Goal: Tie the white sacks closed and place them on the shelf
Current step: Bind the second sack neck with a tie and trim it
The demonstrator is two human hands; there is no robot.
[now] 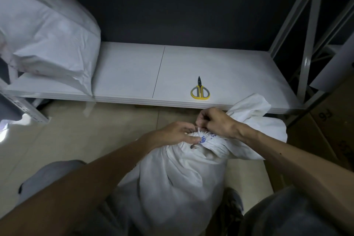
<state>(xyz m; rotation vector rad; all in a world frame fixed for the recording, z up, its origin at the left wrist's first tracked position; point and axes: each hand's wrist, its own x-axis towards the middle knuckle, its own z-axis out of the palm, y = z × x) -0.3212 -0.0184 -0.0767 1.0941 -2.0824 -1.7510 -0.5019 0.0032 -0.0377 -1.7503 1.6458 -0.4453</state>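
A dim storeroom with a dark far wall holds a low white metal shelf (134,74) running left to right above a glossy beige tiled floor (76,130). Brown cardboard boxes (329,120) stand at the right. At the shelf's far left lies a full white woven sack (47,40), on its side and already in place.

A second stuffed white sack with blue print (178,184) stands on the floor, near, between the person's knees and just in front of the shelf edge. Its mouth is bunched into a neck, and the loose top flops right towards the shelf.

Both hands meet at that neck, close together. The left hand (178,134) grips the gathered cloth from the left, fingers curled round it. The right hand (214,120) pinches a small white tie (198,130) on top of the bunch.

The tying step looks to be in hand, with the closure being drawn snug. Next the tie likely needs pulling tight while the left hand keeps the gathers from spreading, and then the sack must be lifted onto the shelf.

Yellow-handled scissors (200,90) lie on the shelf just beyond the hands, untouched.
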